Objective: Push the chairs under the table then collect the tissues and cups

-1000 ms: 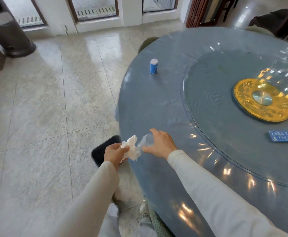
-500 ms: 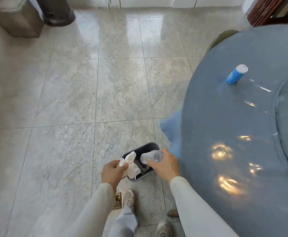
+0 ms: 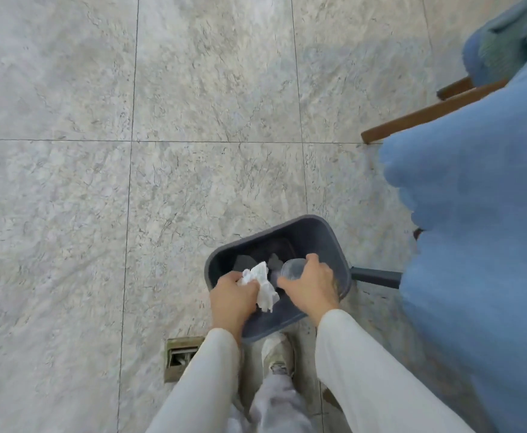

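Head view, straight down at the floor, and both hands are over the dark grey bin, which stands open-topped on the grey marble tiles.

The left hand is clenched round the crumpled white tissue. The wad sticks out past the fingers, and its long axis runs on a slant from the knuckles down toward the bin's near rim. The loose tail hangs inside the opening.

The right hand grasps the clear plastic cup, fingers curled over it. The cup is tipped over the middle of the bin, one round end turned up toward the camera and slightly left, its length running back into the palm. Whether that end is mouth or base is hard to tell.

Dark scraps lie at the bottom of the bin. A pale shoe stands just behind it, and a brass floor socket sits to the left.

On the right hangs the blue tablecloth, with a wooden chair leg poking out above it.
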`<move>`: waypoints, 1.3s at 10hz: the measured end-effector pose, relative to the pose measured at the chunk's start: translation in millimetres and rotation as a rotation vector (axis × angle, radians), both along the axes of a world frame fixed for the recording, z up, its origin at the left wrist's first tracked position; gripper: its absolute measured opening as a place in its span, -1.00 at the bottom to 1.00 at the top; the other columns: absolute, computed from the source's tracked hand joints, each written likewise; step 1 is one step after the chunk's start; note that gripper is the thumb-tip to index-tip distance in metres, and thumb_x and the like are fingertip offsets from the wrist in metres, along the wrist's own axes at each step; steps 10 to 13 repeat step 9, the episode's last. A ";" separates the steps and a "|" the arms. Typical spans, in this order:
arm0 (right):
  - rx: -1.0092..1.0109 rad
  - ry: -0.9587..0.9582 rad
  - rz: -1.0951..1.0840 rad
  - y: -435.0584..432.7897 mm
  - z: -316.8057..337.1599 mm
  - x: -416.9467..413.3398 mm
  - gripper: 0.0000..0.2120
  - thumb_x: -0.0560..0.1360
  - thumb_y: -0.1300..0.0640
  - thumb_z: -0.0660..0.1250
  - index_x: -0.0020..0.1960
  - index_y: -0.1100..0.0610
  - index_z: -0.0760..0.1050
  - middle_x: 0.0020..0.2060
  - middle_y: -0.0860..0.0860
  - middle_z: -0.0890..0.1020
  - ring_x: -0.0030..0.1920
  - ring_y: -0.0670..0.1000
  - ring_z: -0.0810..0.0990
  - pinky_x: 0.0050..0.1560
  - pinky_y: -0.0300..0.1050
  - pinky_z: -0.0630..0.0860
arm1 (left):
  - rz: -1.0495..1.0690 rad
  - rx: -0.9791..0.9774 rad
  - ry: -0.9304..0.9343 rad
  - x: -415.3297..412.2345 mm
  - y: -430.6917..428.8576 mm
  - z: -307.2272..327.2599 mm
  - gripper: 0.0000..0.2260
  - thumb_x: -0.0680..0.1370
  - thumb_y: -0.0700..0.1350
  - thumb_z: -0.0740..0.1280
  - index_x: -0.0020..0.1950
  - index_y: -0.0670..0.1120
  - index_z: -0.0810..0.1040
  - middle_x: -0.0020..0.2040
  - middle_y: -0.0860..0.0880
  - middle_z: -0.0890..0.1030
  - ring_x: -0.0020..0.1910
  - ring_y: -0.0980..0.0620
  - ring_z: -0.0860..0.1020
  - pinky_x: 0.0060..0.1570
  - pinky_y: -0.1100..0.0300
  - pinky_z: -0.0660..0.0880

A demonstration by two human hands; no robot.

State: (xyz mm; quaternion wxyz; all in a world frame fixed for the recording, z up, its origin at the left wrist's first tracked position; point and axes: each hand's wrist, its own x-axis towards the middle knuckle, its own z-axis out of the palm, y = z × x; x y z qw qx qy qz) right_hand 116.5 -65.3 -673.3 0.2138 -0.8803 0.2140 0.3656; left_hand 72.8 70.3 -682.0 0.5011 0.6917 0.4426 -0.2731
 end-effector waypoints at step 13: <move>-0.062 -0.011 0.230 8.6 12.3 60.6 -0.57 0.53 -0.10 0.33 0.28 0.12 0.40 0.20 0.12 0.55 0.16 0.19 0.55 0.05 0.02 0.49 | -0.343 0.087 0.000 79.3 26.0 10.1 -0.83 0.55 -0.03 0.35 0.05 -0.07 0.65 -0.13 0.00 0.67 -0.29 0.15 0.56 -0.37 0.29 0.45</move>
